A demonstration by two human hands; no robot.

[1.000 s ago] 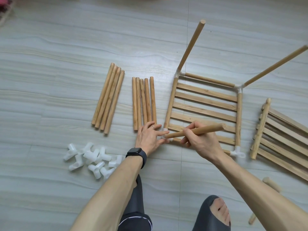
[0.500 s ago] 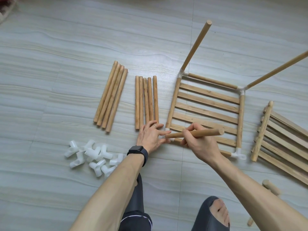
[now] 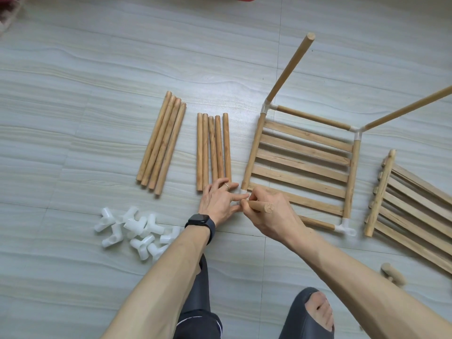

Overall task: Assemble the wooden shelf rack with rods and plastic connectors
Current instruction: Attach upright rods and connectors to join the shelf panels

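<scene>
Home interior, grey wood-grain tiled floor, slippered foot, self-assembly parts

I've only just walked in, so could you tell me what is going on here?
A person on the floor is assembling a wooden rack. The right hand grips a rod, its tip at the white connector on the near-left corner of the slatted shelf; the left hand touches that connector. Two rods already stand in the far corners; the near-right connector has no upright. Spare rods and loose connectors lie to the left.
</scene>
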